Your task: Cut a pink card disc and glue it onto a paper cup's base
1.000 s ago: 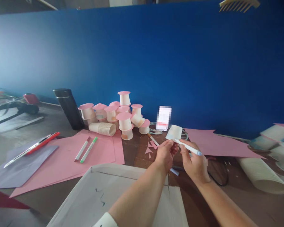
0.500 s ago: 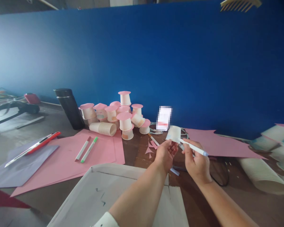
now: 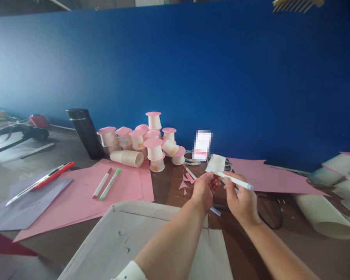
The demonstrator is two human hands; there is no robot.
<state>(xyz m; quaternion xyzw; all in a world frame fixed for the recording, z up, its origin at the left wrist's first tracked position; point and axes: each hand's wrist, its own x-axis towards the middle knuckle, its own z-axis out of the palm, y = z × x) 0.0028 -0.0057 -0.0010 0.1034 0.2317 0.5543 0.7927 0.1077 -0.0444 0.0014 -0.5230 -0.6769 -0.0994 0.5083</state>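
White paper makes up the small paper cup (image 3: 216,163) that the person holds up above the brown bench (image 3: 175,190). The left hand (image 3: 202,189) pinches the cup from below with its fingertips, so this hand is closed on it. The right hand (image 3: 241,199) is wrapped around a white pen (image 3: 235,181) with a light blue end. The pen lies almost flat, and its tip sits at the bottom edge of the cup. The two hands are close together, just in front of the person and a bit to the right.

Behind the hands stands a blue wall (image 3: 192,77). To the left of the cup is a heap of cups with pink tops (image 3: 151,142), some standing and some tipped over. A stack of plain cups (image 3: 126,158) lies on its side next to them. A black bottle (image 3: 86,134) stands near the heap. Big pink paper (image 3: 84,202) is spread on the bench, and two marker pens (image 3: 106,183) lie on it side by side. A red cutter (image 3: 43,179) rests on a grey sheet (image 3: 20,210) further left. Small pink scraps (image 3: 186,181) lie just beside the left hand. A white box (image 3: 111,249) sits under the person's arms. More pink paper (image 3: 262,177) lies past the right hand.
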